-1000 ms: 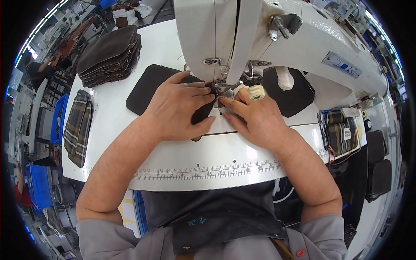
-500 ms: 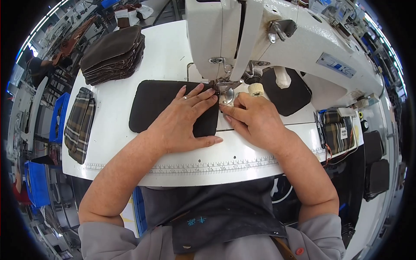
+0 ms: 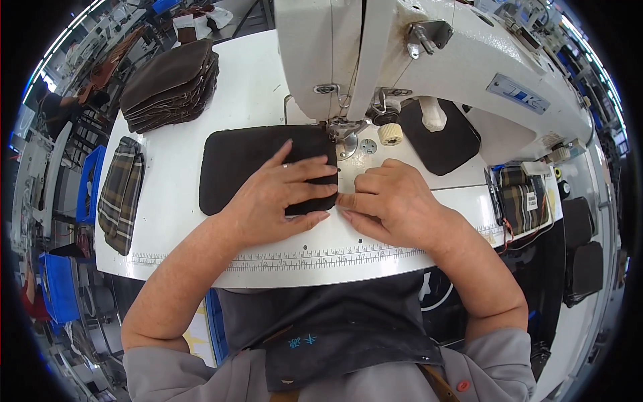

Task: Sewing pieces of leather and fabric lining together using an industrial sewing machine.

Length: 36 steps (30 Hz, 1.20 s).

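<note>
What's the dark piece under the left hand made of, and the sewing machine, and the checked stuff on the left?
Dark piece: maybe leather or imitation leather, as it's smooth with a dull finish.
Sewing machine: probably painted metal; its glossy white body shows bright glints.
Checked stuff: most likely woven cloth, dull-looking, with crossing stripes and soft, layered edges.
</note>
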Each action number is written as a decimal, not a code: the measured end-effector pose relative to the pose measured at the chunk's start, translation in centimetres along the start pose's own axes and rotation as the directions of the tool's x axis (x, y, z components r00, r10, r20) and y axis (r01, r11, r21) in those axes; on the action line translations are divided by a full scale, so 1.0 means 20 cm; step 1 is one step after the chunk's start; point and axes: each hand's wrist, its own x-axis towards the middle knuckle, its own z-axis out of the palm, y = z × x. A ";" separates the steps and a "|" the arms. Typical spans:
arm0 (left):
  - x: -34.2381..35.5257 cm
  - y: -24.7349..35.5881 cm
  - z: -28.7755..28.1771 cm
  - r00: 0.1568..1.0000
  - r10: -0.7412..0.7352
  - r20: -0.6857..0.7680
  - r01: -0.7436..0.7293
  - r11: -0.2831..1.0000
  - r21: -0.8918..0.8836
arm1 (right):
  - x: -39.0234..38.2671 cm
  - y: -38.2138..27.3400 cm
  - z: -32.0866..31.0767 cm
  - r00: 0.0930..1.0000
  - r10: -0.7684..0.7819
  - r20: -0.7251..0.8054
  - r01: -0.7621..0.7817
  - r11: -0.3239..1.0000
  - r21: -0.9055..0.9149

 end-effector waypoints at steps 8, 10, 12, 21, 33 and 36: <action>0.01 0.03 -0.01 0.998 -0.055 0.025 0.055 0.998 -0.004 | 0.00 0.01 0.00 0.999 0.030 0.045 -0.029 0.999 -0.020; 0.02 0.01 -0.02 0.998 -0.062 0.031 0.062 0.998 -0.004 | 0.00 0.02 0.01 0.999 0.032 0.030 -0.032 0.999 -0.016; 0.03 0.00 -0.02 0.997 -0.072 0.037 0.072 0.997 -0.002 | 0.01 0.03 0.02 0.999 0.030 0.015 -0.030 1.000 -0.009; 0.03 -0.03 0.03 0.991 0.099 -0.094 -0.095 0.994 0.046 | 0.02 0.02 -0.02 0.999 0.031 0.045 -0.029 0.999 -0.032; 0.03 -0.03 0.01 0.992 0.100 -0.072 -0.096 0.994 0.051 | 0.01 0.05 0.03 0.989 0.107 -0.105 -0.101 0.993 0.060; 0.03 -0.04 0.01 0.995 0.084 -0.060 -0.083 0.996 0.025 | 0.02 0.03 0.02 0.989 0.130 -0.063 -0.128 0.991 0.041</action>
